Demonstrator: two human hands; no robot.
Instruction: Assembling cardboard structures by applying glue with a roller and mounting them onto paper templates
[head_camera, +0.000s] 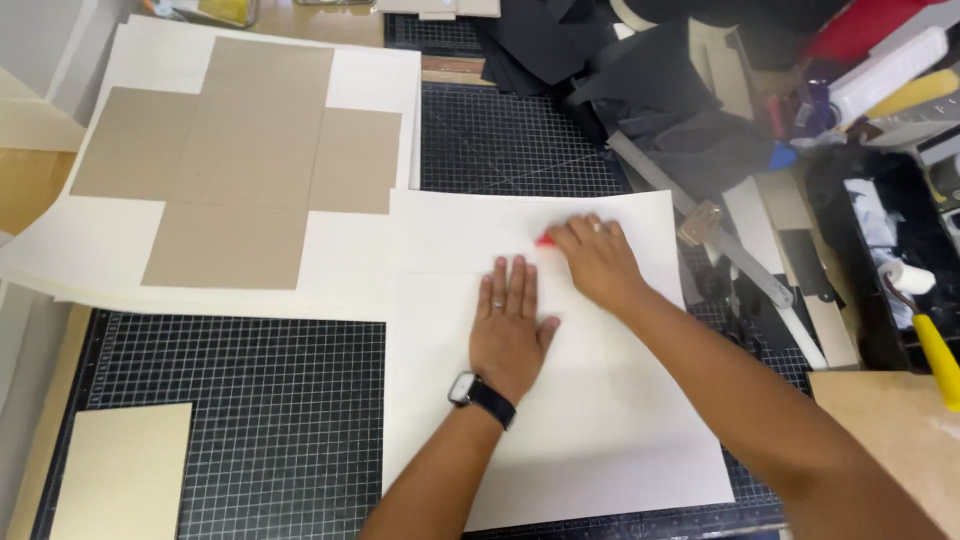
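Observation:
A large white sheet of paper (560, 420) lies on a black gridded cutting mat (250, 400). My left hand (510, 325) rests flat on the sheet, fingers together and pointing away, with a ring and a dark wristwatch on it. My right hand (595, 260) is just above it on the same sheet, closed over a small red tool (545, 241) whose tip sticks out to the left and presses on the paper.
Brown cardboard pieces (250, 160) lie in a cross shape on another white sheet at upper left. A beige card (125, 470) sits at lower left. Black fabric (650, 90), a metal ruler (700, 225), a black tray (890, 250) and a yellow-handled roller (925, 320) crowd the right.

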